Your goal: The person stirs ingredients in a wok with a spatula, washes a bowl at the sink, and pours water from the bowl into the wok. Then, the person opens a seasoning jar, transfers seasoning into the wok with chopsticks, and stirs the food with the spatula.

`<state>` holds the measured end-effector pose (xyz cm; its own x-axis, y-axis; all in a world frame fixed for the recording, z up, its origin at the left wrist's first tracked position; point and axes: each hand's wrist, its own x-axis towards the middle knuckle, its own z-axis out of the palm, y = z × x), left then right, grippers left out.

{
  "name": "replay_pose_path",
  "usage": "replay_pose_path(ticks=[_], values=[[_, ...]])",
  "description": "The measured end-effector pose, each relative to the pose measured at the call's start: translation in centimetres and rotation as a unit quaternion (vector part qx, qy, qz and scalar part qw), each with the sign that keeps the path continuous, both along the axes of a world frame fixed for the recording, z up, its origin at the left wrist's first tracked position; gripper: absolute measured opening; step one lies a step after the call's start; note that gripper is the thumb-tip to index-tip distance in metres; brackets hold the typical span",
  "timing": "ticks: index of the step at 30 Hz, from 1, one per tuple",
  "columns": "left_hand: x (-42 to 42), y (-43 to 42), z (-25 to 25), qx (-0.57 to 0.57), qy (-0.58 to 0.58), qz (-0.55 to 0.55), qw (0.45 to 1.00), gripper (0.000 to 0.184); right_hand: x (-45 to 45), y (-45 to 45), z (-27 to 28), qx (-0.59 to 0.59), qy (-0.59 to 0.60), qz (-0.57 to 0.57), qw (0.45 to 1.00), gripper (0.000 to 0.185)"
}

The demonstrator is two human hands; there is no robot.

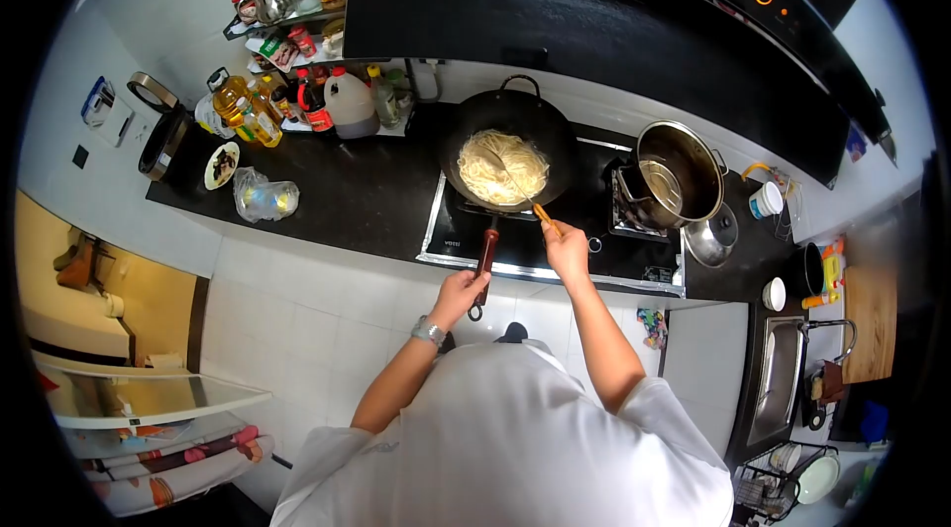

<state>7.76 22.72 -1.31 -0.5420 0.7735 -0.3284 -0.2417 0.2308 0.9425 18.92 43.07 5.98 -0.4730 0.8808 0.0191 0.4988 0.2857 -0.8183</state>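
Note:
A black wok (557,116) stands on the left part of the stove, with pale noodles (515,153) in it. My left hand (461,293) is closed round the wok's red-brown handle (487,255), and a metal watch sits on that wrist. In my right hand (567,252) is the wooden handle of a spatula (542,214). The spatula's metal end rests among the noodles, partly covered by them.
On the right burner is a deep steel pot (705,175), beside a metal lid (711,235). Bottles (352,103) line the wall at the left, near a small plate (222,165) and a plastic bag (265,198). A sink (781,373) is at the right.

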Motion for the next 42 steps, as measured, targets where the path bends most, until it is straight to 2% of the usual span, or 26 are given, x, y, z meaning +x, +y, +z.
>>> replay_pose_path(ticks=[2,5,9,13,14,18,21,22,23,25,27,28,29,30,34,36,38,40,42], values=[[-0.1,0.0,-0.2,-0.002,-0.002,-0.003,1.000,0.033,0.7,-0.5,0.8,-0.057,0.000,0.022,0.998,0.029],[-0.3,0.0,-0.3,0.000,-0.008,-0.004,1.000,0.033,1.6,-1.3,-0.5,-0.043,0.067,0.015,0.997,0.030],[-0.2,-0.1,0.1,0.003,-0.023,-0.007,1.000,0.033,2.5,-2.5,0.5,0.001,0.029,0.007,1.000,0.033],[-0.1,-0.1,0.2,0.006,-0.025,-0.015,1.000,0.033,2.9,-2.7,0.3,0.012,0.091,-0.024,0.995,0.032],[0.0,-0.2,0.2,0.000,-0.021,-0.011,1.000,0.034,3.2,-2.9,1.8,-0.042,0.032,-0.034,0.998,0.033],[-0.1,-0.6,0.0,-0.004,-0.004,-0.019,1.000,0.037,3.3,-2.5,0.0,-0.006,0.113,-0.053,0.992,0.035],[0.0,-0.7,0.1,0.009,-0.035,-0.004,0.999,0.038,3.4,-2.4,0.8,-0.020,0.071,-0.077,0.994,0.035],[-0.1,-0.9,-0.1,0.014,-0.053,-0.004,0.999,0.040,3.5,-2.6,0.3,0.000,0.109,-0.091,0.990,0.031],[-0.4,-1.0,-0.3,0.015,-0.054,-0.001,0.998,0.040,3.4,-2.6,-0.2,0.000,0.108,-0.088,0.990,0.031],[-1.0,-1.6,-0.8,-0.021,-0.061,-0.003,0.998,0.047,3.4,-2.5,-0.7,0.066,0.191,-0.088,0.975,0.032],[-1.4,-2.4,-1.4,-0.027,-0.061,0.023,0.997,0.052,3.8,-1.7,-0.8,0.038,0.173,-0.065,0.982,0.033],[-1.9,-3.1,-1.8,-0.020,-0.066,0.033,0.997,0.053,3.9,-1.2,-1.3,-0.015,0.148,-0.059,0.987,0.033],[-2.6,-3.8,-2.6,-0.013,-0.070,0.043,0.997,0.053,4.0,-0.9,-2.0,-0.069,0.123,-0.054,0.989,0.033],[-3.1,-4.6,-3.4,-0.004,-0.074,0.062,0.995,0.053,4.1,-0.9,-2.7,-0.091,0.163,-0.053,0.981,0.032],[-5.0,-9.7,-6.8,-0.030,-0.076,0.136,0.987,0.040,4.8,-1.4,-3.6,-0.097,0.224,-0.068,0.967,0.033],[-5.5,-12.8,-8.1,-0.059,-0.009,0.175,0.983,0.025,5.3,-1.0,-2.8,-0.085,0.191,-0.061,0.976,0.032],[-5.8,-16.7,-12.3,-0.076,0.076,0.221,0.969,0.022,6.2,0.1,-1.0,-0.062,0.135,-0.044,0.988,0.031],[-5.9,-22.3,-17.7,-0.125,0.036,0.237,0.963,0.026,7.2,1.9,1.5,-0.002,0.067,-0.008,0.998,0.033],[-4.6,-27.9,-20.9,-0.262,-0.127,0.273,0.917,0.020,7.9,3.2,5.3,0.026,-0.010,0.038,0.999,0.034]])
